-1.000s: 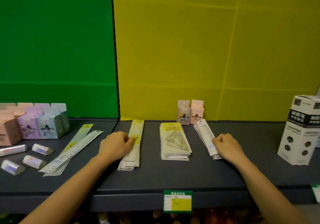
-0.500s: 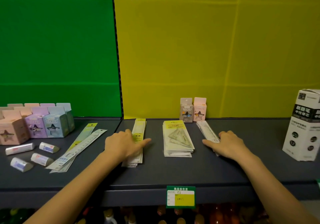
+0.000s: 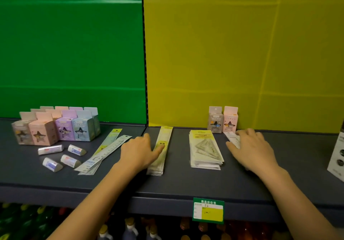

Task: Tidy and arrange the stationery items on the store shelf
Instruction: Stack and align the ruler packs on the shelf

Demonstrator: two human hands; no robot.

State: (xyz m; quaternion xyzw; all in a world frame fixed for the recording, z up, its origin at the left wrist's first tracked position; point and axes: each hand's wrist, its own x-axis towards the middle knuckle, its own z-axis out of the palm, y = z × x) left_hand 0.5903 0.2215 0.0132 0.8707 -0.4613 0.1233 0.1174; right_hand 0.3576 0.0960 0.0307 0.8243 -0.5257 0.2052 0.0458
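Ruler stacks [image 3: 164, 137]: two, left hand [image 3: 138, 152] and right hand [image 3: 251, 150] (fingers flat) pressing one each.

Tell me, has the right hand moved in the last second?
Yes: the right hand has slid back along the rulers, from their front end to just short of the pink box at the wall.

Grey shelf [image 3: 186, 184] with ruler packs [image 3: 166, 135], boxes [image 3: 63, 130]

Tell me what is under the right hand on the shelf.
Packaged rulers lie under the right hand, which rests flat on them. Only their far end shows beside the fingers; the rest, and how many packs there are, is covered.
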